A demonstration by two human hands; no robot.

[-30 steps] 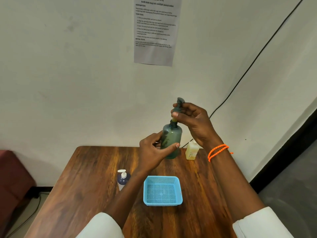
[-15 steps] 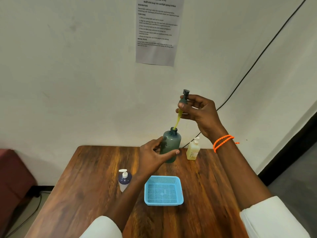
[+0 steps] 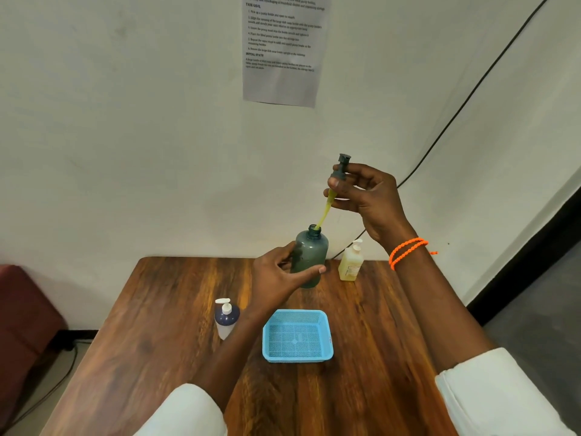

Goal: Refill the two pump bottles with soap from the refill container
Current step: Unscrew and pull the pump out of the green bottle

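Note:
My left hand [image 3: 276, 276] grips a dark green bottle [image 3: 309, 254] held upright above the far part of the wooden table [image 3: 157, 325]. My right hand [image 3: 366, 199] holds its dark pump head [image 3: 341, 168] lifted above the open neck. The yellow-coated dip tube [image 3: 323, 214] still reaches down into the mouth. A small bottle with a white pump and a dark blue top [image 3: 225, 319] stands at the left. A pale yellow pump bottle [image 3: 351, 262] stands at the back right by the wall.
A light blue mesh basket [image 3: 297, 357] sits in the middle of the table, below my left hand. A printed sheet [image 3: 283, 48] hangs on the wall. A black cable [image 3: 456, 118] runs down the wall to the table's back edge. A dark red seat [image 3: 22, 309] stands at left.
My right hand has pulled the pump head up out of the green bottle, exposing the yellow dip tube. My left hand keeps holding the bottle.

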